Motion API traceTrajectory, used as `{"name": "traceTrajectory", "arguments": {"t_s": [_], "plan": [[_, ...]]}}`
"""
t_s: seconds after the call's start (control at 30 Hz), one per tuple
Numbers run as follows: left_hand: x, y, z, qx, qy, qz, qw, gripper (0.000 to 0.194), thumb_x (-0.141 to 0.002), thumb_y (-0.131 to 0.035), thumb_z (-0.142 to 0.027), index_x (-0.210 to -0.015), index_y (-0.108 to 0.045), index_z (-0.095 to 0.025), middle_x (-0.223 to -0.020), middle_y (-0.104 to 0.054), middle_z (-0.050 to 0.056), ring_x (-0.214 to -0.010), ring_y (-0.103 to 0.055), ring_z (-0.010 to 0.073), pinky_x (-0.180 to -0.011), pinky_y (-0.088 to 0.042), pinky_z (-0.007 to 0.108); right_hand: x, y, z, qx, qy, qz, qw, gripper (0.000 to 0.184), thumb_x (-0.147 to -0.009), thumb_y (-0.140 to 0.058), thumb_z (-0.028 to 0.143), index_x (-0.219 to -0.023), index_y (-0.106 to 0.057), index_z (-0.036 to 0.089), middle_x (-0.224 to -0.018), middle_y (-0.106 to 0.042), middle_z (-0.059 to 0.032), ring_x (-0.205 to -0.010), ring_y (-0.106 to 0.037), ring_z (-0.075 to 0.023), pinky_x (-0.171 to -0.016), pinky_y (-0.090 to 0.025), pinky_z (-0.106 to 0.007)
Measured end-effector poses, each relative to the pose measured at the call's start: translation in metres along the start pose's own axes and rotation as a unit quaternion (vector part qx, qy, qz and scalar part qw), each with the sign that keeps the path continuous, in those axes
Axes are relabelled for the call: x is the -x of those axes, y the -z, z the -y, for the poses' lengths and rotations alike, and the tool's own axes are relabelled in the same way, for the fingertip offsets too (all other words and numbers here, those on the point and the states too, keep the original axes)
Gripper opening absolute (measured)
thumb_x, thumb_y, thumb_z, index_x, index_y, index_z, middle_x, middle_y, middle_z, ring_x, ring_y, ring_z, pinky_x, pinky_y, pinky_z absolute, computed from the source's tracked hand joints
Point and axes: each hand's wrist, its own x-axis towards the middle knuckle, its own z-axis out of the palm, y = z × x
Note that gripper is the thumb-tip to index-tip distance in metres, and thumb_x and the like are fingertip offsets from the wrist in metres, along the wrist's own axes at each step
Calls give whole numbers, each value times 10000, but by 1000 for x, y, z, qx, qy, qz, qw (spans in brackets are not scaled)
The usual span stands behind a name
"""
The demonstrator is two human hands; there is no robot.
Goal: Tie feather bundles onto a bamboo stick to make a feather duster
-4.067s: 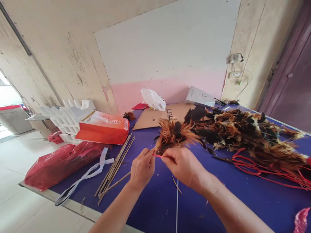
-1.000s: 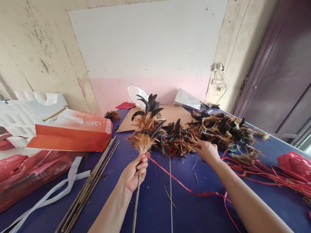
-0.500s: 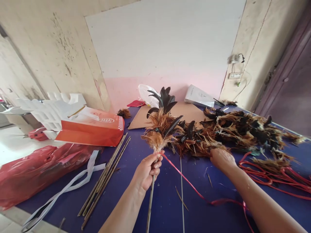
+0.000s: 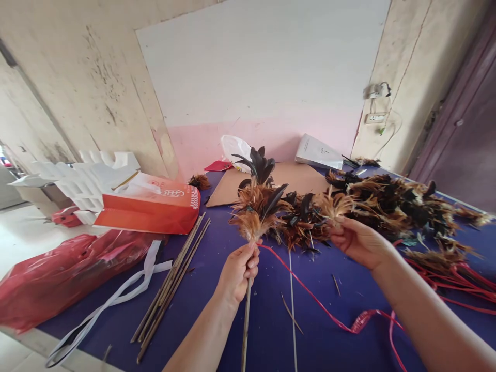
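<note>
My left hand (image 4: 241,269) is wrapped round a feather duster (image 4: 259,206), just below its brown and black feathers. Its thin stick (image 4: 245,330) runs down from my fist to the bottom of the picture. From beside my thumb a red plastic ribbon (image 4: 306,293) trails to the right across the table and passes under my right forearm. My right hand (image 4: 358,240) pinches a small tuft of brown feathers (image 4: 334,206) by its pale base, in front of the feather pile (image 4: 391,206). A second heap of feathers (image 4: 304,219) lies between the duster and that tuft.
Several bare sticks (image 4: 170,287) lie on the blue table (image 4: 267,320), left of my left hand. Farther left are a white strap (image 4: 116,294), a red plastic bag (image 4: 73,276) and an orange paper bag (image 4: 155,206). Behind the duster lies flat cardboard (image 4: 222,190). Red ribbon coils (image 4: 457,284) lie right.
Earlier both hands were together at the ribbon below the feathers. My right hand then reached to the feather pile and now has lifted a tuft from it. My left hand keeps the duster upright.
</note>
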Motion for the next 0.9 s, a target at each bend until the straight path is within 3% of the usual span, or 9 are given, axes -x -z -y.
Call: {"name": "traceTrajectory", "arguments": {"t_s": [0.17, 0.43, 0.5, 0.6, 0.67, 0.77, 0.9], "plan": [[0, -2, 2, -6, -13, -23, 1000, 163, -695, -663, -216, -759, -601, -80, -606, -442, -27, -398, -306, -12, -292, -195, 76, 17, -46, -22, -73, -75, 24, 994, 133, -561, -698, 210, -615, -583, 171, -634, -601, -17, -620, -536, -133, -575, -431, -261], [5, -8, 4, 47, 41, 16, 998, 122, -765, -565, -158, -667, -534, -93, -592, -441, -22, -364, -280, -16, -267, -204, 57, 36, -105, -52, 17, -27, 86, 996, 205, -567, -714, 240, -739, -654, 147, -732, -639, -23, -695, -549, -134, -625, -412, -234], [7, -10, 2, 57, 41, 9, 997, 139, -777, -543, -142, -647, -524, -95, -583, -439, -25, -355, -273, -18, -262, -207, 53, 34, -109, -57, 47, -31, 95, 994, 210, -586, -701, 247, -766, -641, 156, -712, -613, -1, -634, -517, -107, -529, -380, -203], [9, -12, -1, 68, 45, 9, 997, 135, -775, -552, -150, -655, -524, -95, -591, -439, -22, -362, -286, -18, -260, -209, 47, 29, -109, -64, 86, -43, 79, 992, 181, -599, -696, 279, -684, -594, 155, -527, -474, 61, -432, -329, -42, -376, -210, -172], [11, -13, -2, 61, 49, 20, 997, 129, -758, -584, -173, -670, -534, -92, -612, -455, -14, -369, -293, -20, -260, -209, 44, 26, -107, -67, 96, -33, 59, 993, 217, -595, -699, 314, -625, -553, 157, -461, -388, 84, -384, -229, -29, -352, -134, -187], [14, -15, -3, 41, 51, 41, 997, 111, -735, -617, -191, -739, -565, -94, -698, -515, 17, -382, -304, -26, -260, -212, 44, 23, -104, -70, 88, -28, 32, 995, 277, -590, -699, 368, -604, -511, 165, -436, -362, 89, -362, -204, -27, -345, -104, -199], [14, -15, -2, 26, 55, 41, 997, 119, -731, -625, -196, -784, -571, -104, -739, -536, 27, -392, -318, -26, -266, -220, 43, 24, -103, -70, 35, -76, 23, 996, 333, -557, -718, 383, -620, -468, 172, -449, -364, 96, -364, -167, -16, -362, -68, -196]]}}
